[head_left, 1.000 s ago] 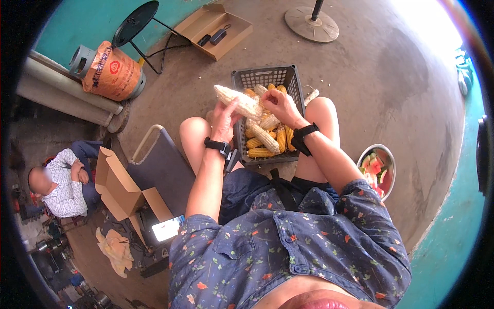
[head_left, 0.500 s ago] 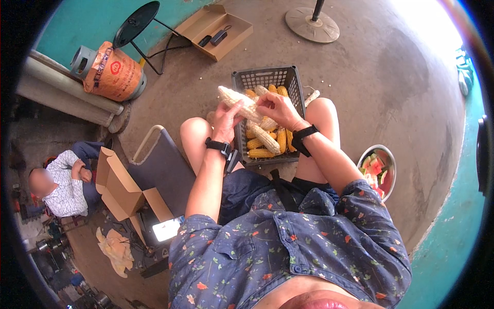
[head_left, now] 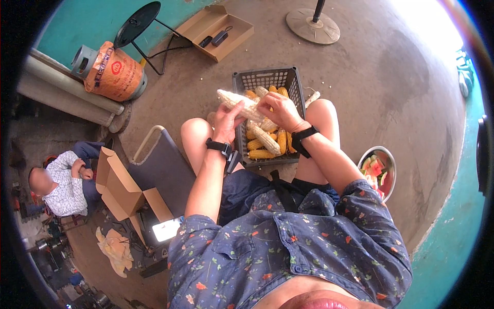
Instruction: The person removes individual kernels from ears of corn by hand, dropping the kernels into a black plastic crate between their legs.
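A pale corn cob (head_left: 237, 100) is held in the air just above the near-left corner of a dark plastic crate (head_left: 267, 80) that sits on the concrete floor (head_left: 391, 92) between the person's knees. The cob's long axis runs roughly left to right, slightly tilted: its far-left end points up and away toward the left, and its right end drops toward the crate. The left hand (head_left: 226, 119) is closed around the cob's middle from below, thumb up along it. The right hand (head_left: 278, 109) grips the cob's right end, fingers curled over it. Both wrists carry black bands. The crate holds more cobs (head_left: 265, 139), yellow and pale, lying at mixed angles. To the person's right, a metal bowl (head_left: 380, 170) of cut watermelon stands on the floor, well apart from the crate.
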{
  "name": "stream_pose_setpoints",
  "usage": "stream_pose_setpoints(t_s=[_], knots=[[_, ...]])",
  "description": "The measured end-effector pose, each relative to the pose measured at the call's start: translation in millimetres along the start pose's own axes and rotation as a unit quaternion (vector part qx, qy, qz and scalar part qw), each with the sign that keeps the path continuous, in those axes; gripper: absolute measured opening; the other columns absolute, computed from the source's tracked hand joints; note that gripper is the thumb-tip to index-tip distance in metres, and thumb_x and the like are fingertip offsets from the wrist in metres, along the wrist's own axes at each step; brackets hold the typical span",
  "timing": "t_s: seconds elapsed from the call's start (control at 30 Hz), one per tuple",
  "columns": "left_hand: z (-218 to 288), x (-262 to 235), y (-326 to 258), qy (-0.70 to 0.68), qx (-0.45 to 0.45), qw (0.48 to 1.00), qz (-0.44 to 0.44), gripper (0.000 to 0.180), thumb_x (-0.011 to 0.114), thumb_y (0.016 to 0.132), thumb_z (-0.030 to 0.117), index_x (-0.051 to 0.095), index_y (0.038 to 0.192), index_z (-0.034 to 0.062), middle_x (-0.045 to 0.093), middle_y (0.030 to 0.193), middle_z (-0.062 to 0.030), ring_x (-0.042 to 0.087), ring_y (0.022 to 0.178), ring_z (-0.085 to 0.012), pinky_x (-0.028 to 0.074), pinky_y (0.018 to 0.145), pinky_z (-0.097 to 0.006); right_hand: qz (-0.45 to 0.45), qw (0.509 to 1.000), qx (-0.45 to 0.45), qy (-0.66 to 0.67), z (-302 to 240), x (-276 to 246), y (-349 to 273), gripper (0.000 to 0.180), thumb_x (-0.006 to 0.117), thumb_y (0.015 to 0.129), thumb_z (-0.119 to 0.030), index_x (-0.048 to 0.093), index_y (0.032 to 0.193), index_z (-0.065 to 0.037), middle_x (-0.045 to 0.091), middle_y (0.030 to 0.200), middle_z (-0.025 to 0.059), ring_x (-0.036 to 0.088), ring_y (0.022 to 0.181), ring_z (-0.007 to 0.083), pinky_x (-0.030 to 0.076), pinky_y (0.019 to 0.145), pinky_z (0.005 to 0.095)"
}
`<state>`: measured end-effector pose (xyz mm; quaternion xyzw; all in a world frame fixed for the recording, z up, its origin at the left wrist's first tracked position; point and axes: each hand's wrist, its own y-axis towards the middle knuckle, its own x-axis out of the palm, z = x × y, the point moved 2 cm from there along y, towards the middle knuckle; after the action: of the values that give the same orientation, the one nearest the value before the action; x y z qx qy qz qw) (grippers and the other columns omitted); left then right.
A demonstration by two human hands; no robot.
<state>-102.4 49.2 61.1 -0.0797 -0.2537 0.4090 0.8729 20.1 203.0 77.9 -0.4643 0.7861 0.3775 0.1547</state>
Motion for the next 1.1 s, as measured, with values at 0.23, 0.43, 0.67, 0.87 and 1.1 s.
stream_pose_setpoints(t_s=[0.23,0.43,0.67,0.87,1.1], knots=[[-0.1,4.0,-0.5,0.013,0.009,1.000,-0.004,0.041,0.076,0.085,0.015,0.054,0.118,0.0058,0.062,0.116,-0.0092,0.063,0.105,-0.0211,0.055,0.089,-0.037,0.006,0.998,0.011,-0.060,1.0,3.9,0.3,0.011,0.067,0.081,-0.013,0.061,0.084,-0.004,0.062,0.079,0.0091,0.065,0.072,0.0255,0.053,0.066,0.0342],[0.6,7.1,-1.2,0.008,0.002,1.000,-0.030,0.043,0.076,0.085,0.015,0.053,0.120,0.0053,0.062,0.117,-0.0095,0.062,0.108,-0.0210,0.053,0.092,-0.038,0.027,0.997,0.071,-0.003,1.6,7.4,-0.4,0.010,0.067,0.076,-0.011,0.061,0.080,-0.004,0.061,0.076,0.0131,0.062,0.074,0.0329,0.051,0.067,0.0405],[0.8,3.8,0.3,-0.029,0.012,0.999,-0.029,0.036,0.070,0.089,0.014,0.054,0.120,0.0057,0.062,0.116,-0.0084,0.062,0.107,-0.0213,0.054,0.091,-0.039,0.063,0.972,0.206,0.098,4.4,2.8,-1.6,0.017,0.066,0.084,-0.016,0.063,0.087,0.000,0.067,0.085,0.0179,0.067,0.079,0.0308,0.052,0.072,0.0381],[3.1,5.1,0.4,-0.041,0.017,0.999,-0.028,0.036,0.068,0.089,0.013,0.053,0.121,0.0044,0.062,0.115,-0.0091,0.062,0.106,-0.0219,0.053,0.092,-0.041,0.100,0.963,0.240,0.063,15.5,6.0,-4.8,0.022,0.066,0.087,-0.022,0.064,0.089,0.000,0.067,0.084,0.0190,0.067,0.078,0.0318,0.052,0.071,0.0394],[-0.9,-3.7,3.7,-0.073,0.031,0.996,-0.033,0.036,0.068,0.087,0.007,0.054,0.120,0.0038,0.063,0.117,-0.0101,0.063,0.108,-0.0216,0.054,0.090,-0.036,0.014,0.959,0.282,0.023,7.3,1.8,-1.7,0.033,0.067,0.088,-0.031,0.065,0.087,0.002,0.067,0.079,0.0191,0.067,0.076,0.0318,0.051,0.069,0.0394]])
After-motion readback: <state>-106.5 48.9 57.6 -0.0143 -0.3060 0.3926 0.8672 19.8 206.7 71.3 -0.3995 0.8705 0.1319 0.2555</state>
